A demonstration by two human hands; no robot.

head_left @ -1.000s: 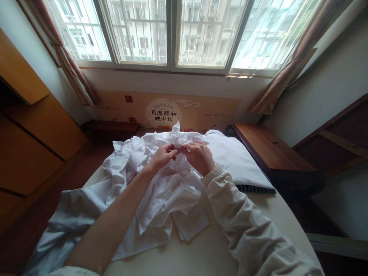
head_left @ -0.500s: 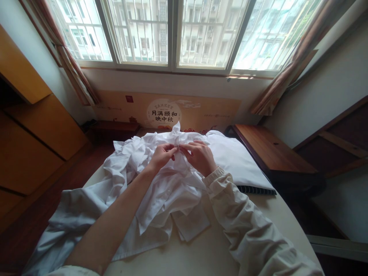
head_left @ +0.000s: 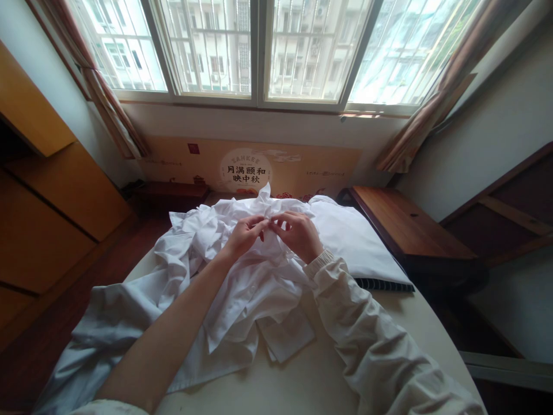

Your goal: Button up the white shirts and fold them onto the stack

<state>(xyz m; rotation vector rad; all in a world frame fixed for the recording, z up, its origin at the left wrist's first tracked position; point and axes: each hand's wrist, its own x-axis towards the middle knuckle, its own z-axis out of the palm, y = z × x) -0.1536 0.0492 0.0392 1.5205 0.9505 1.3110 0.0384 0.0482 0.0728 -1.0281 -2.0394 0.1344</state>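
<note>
A crumpled white shirt (head_left: 254, 288) with buttons lies in loose folds across the pale table (head_left: 319, 374). Its upper part is bunched up near the table's far side, where a pointed piece of cloth sticks up. My left hand (head_left: 247, 231) pinches the shirt there from the left. From the right, my right hand (head_left: 300, 231) pinches the same spot, its fingertips meeting those of the left. The exact bit of cloth between the fingers is too small to make out. One cuff lies flat toward the front of the table.
To the right, folded white cloth (head_left: 352, 236) rests over a dark spiral-edged item (head_left: 384, 285). A brown wooden table (head_left: 410, 225) stands beyond it. Wooden cabinets (head_left: 47, 213) are on the left, and a printed banner (head_left: 173, 158) hangs below the window.
My right hand's fingers have shifted slightly and are more curled at the pinch. My left hand and the shirt have hardly moved.
</note>
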